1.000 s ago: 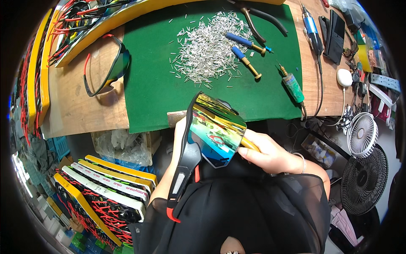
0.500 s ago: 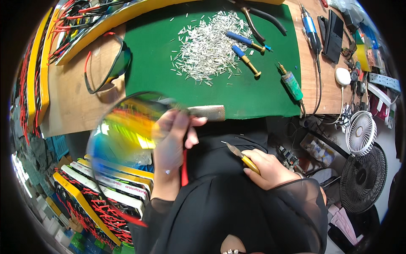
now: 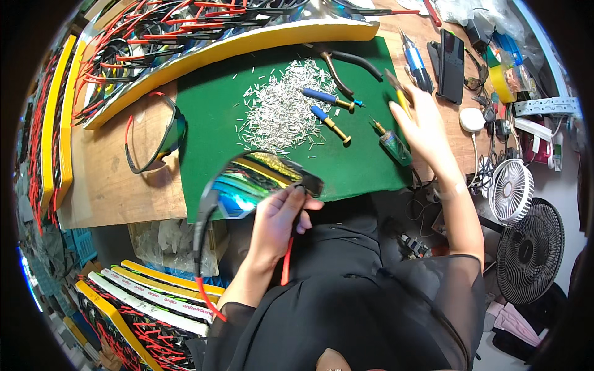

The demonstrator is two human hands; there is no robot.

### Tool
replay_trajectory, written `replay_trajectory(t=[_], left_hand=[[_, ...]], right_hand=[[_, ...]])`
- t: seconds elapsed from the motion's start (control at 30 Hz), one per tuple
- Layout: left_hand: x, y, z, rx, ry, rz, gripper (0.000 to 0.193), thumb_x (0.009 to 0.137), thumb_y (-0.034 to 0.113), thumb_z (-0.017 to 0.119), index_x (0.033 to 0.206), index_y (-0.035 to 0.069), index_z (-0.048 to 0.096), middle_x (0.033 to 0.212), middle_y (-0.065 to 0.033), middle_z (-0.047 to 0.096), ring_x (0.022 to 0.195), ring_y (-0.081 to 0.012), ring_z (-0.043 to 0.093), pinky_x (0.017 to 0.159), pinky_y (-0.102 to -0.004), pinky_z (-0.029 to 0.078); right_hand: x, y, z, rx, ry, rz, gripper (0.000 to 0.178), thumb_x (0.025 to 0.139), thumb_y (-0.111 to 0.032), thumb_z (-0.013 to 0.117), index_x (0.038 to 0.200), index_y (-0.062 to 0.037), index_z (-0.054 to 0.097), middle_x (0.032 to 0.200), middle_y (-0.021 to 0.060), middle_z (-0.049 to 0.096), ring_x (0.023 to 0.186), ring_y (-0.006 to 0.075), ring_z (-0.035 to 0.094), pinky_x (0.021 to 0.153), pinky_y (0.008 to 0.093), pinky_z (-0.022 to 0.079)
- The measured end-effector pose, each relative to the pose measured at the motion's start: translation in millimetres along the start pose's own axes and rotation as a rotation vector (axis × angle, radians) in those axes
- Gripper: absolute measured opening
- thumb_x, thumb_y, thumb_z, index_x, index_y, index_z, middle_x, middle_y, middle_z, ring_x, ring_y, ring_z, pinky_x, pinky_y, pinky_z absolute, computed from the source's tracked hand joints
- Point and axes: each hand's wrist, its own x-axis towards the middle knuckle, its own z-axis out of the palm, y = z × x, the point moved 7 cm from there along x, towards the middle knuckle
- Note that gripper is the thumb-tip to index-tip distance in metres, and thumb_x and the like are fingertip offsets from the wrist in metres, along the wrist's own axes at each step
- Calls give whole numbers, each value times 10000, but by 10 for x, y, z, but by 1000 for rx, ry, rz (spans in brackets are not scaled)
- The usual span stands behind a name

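Note:
My left hand [image 3: 278, 219] is closed on a pair of sunglasses [image 3: 238, 191] with a mirrored lens and red-tipped arms. They are held over the near edge of the green mat [image 3: 213, 136]. Past the mat's right side, my right hand [image 3: 427, 123] grips yellow-handled pliers [image 3: 402, 99], their tip pointing away from me. Close by lie a green-handled tool [image 3: 394, 148] and a blue pen-shaped power tool [image 3: 416, 62]. A heap of small silvery pins [image 3: 278, 108] covers the mat's middle, with two blue-and-brass screwdrivers [image 3: 322, 96] beside it.
Another pair of sunglasses [image 3: 166, 141] lies left on the wooden bench [image 3: 105, 198]. A yellow-edged tray [image 3: 247, 46] full of glasses spans the back. Black-handled pliers [image 3: 356, 60], a phone [image 3: 450, 68] and a white fan [image 3: 512, 188] are further right. More glasses trays [image 3: 124, 315] stand lower left.
My right hand has moved from my lap forward to the mat's right side, still gripping the pliers. The sunglasses in my left hand have shifted right and are less blurred.

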Motion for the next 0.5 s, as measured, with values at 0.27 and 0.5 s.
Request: replay_trajectory(t=[0.27,0.5], left_hand=[[6,-283,-33,-74,-32,-7,262,926,198,440,947,-34,560,814,-69,632,539,-65,485,499,-191,393],[-12,-286,-12,128,25,-29,211,916,171,432,977,16,562,787,-79,617,554,-85,498,496,-196,402]], right_hand=[[51,-117,114,-362,174,-161,500,770,-256,631,1148,27,468,1060,228,496,974,342,472,890,407,361],[-487,-1245,284,746,-655,41,352,779,-129,599,1097,-5,510,959,142,559,771,218,588,669,318,477]])
